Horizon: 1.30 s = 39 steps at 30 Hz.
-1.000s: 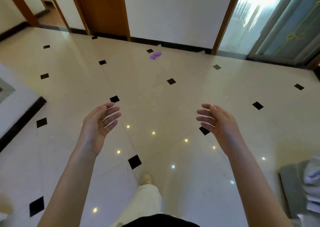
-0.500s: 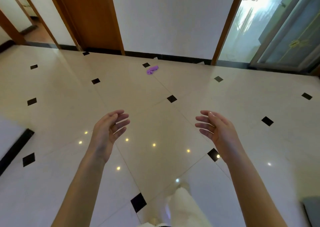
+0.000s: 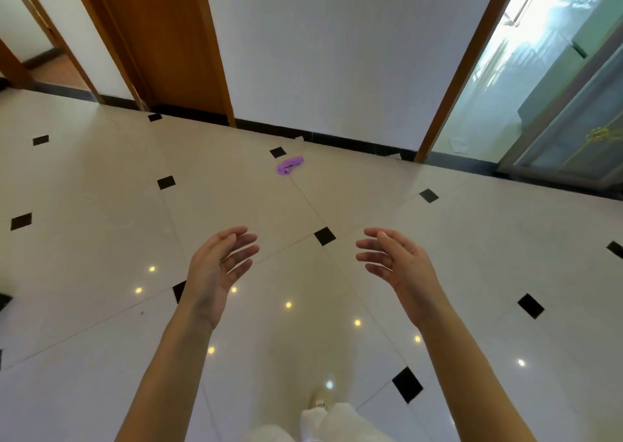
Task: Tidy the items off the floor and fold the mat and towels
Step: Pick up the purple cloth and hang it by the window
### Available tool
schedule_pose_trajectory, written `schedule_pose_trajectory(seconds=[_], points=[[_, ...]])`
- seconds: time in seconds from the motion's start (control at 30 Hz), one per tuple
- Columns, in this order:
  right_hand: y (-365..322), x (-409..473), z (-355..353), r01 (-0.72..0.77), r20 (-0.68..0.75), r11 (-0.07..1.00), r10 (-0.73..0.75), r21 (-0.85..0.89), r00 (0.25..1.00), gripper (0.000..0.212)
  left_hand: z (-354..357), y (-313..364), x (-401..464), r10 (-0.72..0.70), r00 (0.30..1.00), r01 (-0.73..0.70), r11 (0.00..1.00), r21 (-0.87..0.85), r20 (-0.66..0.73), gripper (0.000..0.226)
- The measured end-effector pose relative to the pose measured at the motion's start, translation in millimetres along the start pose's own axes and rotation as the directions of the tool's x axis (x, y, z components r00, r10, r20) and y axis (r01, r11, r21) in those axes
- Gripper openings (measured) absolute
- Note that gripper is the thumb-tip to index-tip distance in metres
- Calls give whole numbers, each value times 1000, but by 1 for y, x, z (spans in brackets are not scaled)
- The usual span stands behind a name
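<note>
A small purple item (image 3: 289, 165) lies on the cream tiled floor (image 3: 101, 239) close to the far wall, beside a black tile inset. My left hand (image 3: 219, 266) and my right hand (image 3: 397, 266) are both held out in front of me, palms facing each other, fingers relaxed and holding nothing. Both hands are well short of the purple item, which sits ahead between them. No mat or towel is in view.
A white wall (image 3: 337, 53) with a dark skirting runs across ahead. A wooden door (image 3: 161, 37) stands at the left and a glass doorway (image 3: 539, 87) at the right. Small white scraps (image 3: 299, 138) lie at the skirting. My foot (image 3: 320, 399) shows at the bottom.
I have moved forward: the purple item and the far wall are closer. The grey thing and cloth at the lower right have left the view. Both hands stay empty.
</note>
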State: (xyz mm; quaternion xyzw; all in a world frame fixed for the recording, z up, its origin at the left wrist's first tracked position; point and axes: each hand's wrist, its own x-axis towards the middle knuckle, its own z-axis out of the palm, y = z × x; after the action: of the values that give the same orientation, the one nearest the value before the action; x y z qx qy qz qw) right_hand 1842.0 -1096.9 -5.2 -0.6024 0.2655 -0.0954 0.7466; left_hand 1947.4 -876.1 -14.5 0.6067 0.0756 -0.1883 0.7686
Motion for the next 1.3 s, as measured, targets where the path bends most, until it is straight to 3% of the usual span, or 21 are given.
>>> schedule_pose_trajectory(seconds=[0.53, 0.87, 1.3], points=[[-60, 262, 16, -9, 55, 998, 12, -56, 998, 21, 92, 50, 238, 6, 1000, -6, 999, 39, -8, 22], [-116, 427, 59, 16, -14, 999, -17, -51, 1000, 21, 113, 123, 409, -7, 1000, 5, 996, 93, 25, 20], [-151, 616, 74, -55, -9, 993, 54, -105, 998, 21, 158, 142, 577, -75, 995, 82, 990, 114, -58, 19]])
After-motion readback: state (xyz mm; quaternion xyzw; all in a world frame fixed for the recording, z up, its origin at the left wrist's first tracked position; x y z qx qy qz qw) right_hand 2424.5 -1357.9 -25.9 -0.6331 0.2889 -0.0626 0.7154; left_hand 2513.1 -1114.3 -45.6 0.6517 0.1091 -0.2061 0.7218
